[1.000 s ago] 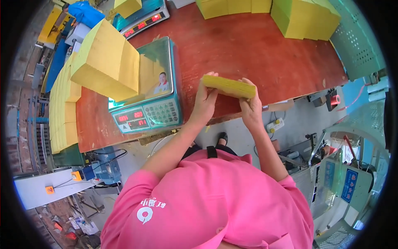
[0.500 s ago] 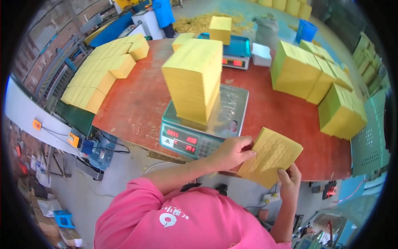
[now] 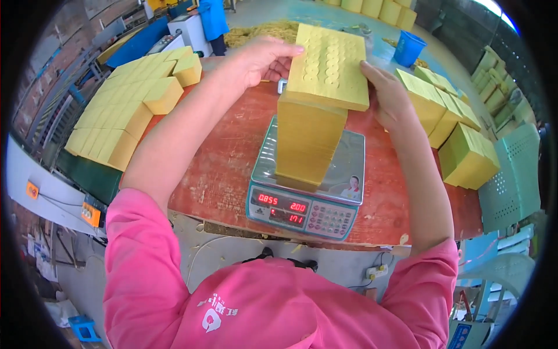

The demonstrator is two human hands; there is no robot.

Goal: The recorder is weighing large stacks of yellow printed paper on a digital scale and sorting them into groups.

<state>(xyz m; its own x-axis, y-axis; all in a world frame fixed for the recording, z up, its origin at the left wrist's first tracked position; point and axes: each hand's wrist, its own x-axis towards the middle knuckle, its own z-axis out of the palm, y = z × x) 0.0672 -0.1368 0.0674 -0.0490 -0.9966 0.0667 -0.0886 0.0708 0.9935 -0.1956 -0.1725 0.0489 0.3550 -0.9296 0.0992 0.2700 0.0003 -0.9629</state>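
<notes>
My left hand (image 3: 263, 61) and my right hand (image 3: 388, 96) grip opposite side edges of a sheaf of yellow paper (image 3: 331, 65) punched with rows of round coin shapes. The sheaf is over the top of a tall stack of yellow paper (image 3: 310, 139) and sticks out past its right side. Whether it rests fully on the stack is hard to tell. Under the tall stack is a teal digital scale (image 3: 344, 174) with a steel platter and lit red figures. My left thumb lies along the sheaf's edge; its other fingers are curled beside it.
Rows of yellow paper blocks (image 3: 119, 107) line the left of the red table (image 3: 218, 168). More yellow blocks (image 3: 468, 154) stand at the right, beside a green perforated chair (image 3: 514, 174). A blue bin (image 3: 410, 47) and a person in blue (image 3: 213, 22) are farther back.
Both hands have carried the sheaf from the table's near right edge, up and leftward, to above the tall stack. My left hand has moved onto the sheaf's left edge.
</notes>
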